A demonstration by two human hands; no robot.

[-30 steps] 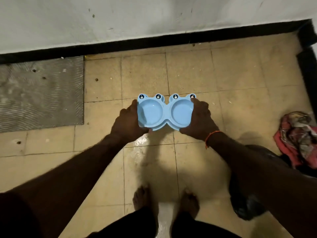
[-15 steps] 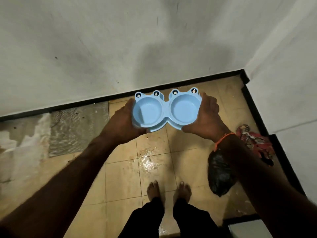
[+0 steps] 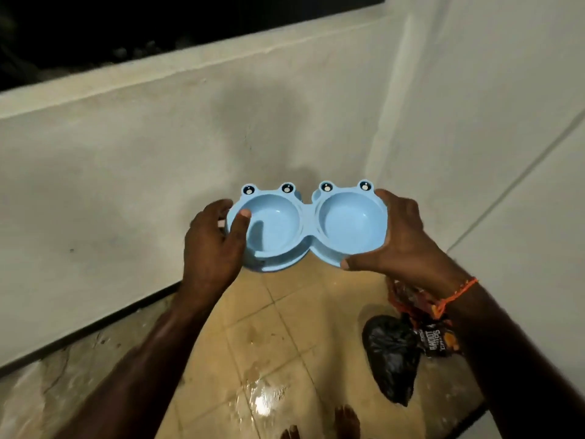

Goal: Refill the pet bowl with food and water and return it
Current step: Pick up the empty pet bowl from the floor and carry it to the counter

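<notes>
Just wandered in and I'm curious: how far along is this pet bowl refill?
Early on. Done: the blue double pet bowl is up off the tiled floor. In hand: the left hand grips one end, thumb over the rim, and the right hand grips the other. Left: both compartments look empty, with no food or water visible, so filling both and returning the bowl all remain.

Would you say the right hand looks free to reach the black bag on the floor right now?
Probably not yet: the right hand grips the blue pet bowl, held up with the left hand, far above the black bag.
</notes>
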